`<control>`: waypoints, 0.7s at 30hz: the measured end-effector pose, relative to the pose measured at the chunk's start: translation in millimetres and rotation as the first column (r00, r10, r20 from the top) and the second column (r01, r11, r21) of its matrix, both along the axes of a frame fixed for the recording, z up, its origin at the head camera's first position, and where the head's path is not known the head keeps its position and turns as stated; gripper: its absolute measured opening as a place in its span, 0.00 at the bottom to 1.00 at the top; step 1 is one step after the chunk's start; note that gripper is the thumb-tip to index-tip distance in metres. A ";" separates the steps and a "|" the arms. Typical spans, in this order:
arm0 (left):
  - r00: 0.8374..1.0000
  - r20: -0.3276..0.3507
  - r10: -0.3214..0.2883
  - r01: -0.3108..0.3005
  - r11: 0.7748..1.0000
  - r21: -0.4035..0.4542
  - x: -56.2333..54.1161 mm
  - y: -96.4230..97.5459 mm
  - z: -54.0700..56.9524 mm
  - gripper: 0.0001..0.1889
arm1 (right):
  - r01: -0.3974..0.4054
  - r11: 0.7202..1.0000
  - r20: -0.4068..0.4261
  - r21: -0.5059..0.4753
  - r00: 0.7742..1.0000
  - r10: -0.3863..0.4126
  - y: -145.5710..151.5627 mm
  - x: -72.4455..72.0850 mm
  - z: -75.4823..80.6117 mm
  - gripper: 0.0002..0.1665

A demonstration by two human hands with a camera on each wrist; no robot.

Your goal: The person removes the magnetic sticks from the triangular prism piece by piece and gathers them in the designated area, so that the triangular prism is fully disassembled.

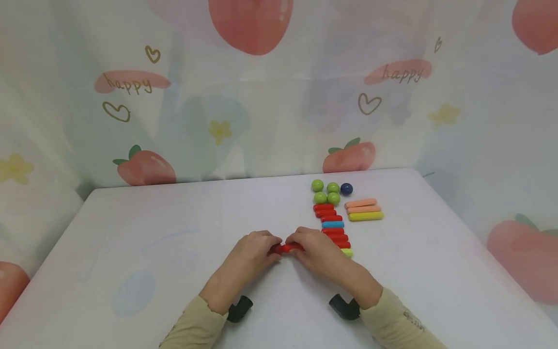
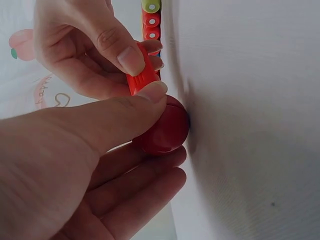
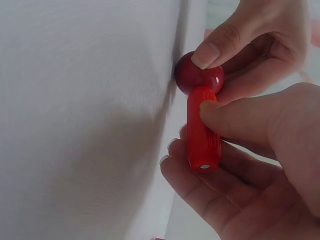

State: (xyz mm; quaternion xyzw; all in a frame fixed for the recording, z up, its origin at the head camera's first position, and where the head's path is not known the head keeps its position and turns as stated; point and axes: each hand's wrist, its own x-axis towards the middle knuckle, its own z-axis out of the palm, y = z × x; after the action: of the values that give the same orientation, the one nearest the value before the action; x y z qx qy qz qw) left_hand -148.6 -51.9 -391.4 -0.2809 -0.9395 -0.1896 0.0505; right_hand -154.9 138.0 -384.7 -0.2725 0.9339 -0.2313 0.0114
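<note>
At the middle of the table, in the head view, both hands meet over two small red pieces. My left hand (image 1: 255,254) pinches a glossy dark red ball (image 2: 164,131) between thumb and fingers. A bright red ribbed rod (image 3: 202,132) with a small pale spot in its end face is gripped by my right hand (image 1: 318,252), thumb along its side. The rod's far end is right against the ball, in line with it. In the left wrist view the left thumb hides part of the joint between them.
Beside the right hand runs a column of red rods (image 1: 325,213) with one blue rod (image 1: 333,224) and a yellow-green rod (image 1: 347,252). Behind are several green balls (image 1: 320,198) and a navy ball (image 1: 346,189). Peach rods (image 1: 364,210) and a yellow rod (image 1: 366,216) lie to the right.
</note>
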 end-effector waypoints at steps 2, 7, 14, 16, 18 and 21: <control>1.000 -0.003 -0.006 0.006 1.000 -0.002 0.0 0.0 0.0 0.10 | -0.003 1.000 -0.001 0.005 1.000 0.003 0.1 0.8 0.3 0.16; 1.000 0.001 -0.011 0.011 1.000 -0.017 -0.4 0.5 1.2 0.09 | -0.010 1.000 -0.006 0.028 1.000 0.010 0.0 2.4 0.7 0.16; 1.000 0.028 0.013 -0.013 1.000 -0.029 -4.4 -1.2 6.5 0.10 | -0.002 0.999 -0.015 0.053 1.000 0.002 4.1 5.1 6.7 0.14; 0.995 0.077 0.059 -0.058 0.998 -0.015 -7.6 -5.6 10.4 0.12 | 0.011 0.999 -0.033 0.049 0.999 -0.009 8.6 5.9 11.0 0.13; 0.986 0.123 0.108 -0.110 0.994 0.008 -11.1 -11.1 13.8 0.14 | 0.029 0.999 -0.056 0.043 0.998 -0.026 14.2 6.1 15.8 0.12; 0.974 0.174 0.147 -0.159 0.986 0.056 -15.7 -17.5 15.9 0.17 | 0.060 0.998 -0.078 0.022 0.995 -0.058 21.8 5.5 20.7 0.13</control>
State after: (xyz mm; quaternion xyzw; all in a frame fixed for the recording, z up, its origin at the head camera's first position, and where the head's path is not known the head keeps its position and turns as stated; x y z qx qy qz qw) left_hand -164.3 -69.4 -375.6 -0.1888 -0.9520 -0.2408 -0.0056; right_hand -149.4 159.7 -364.0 -0.2535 0.9439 -0.2096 -0.0282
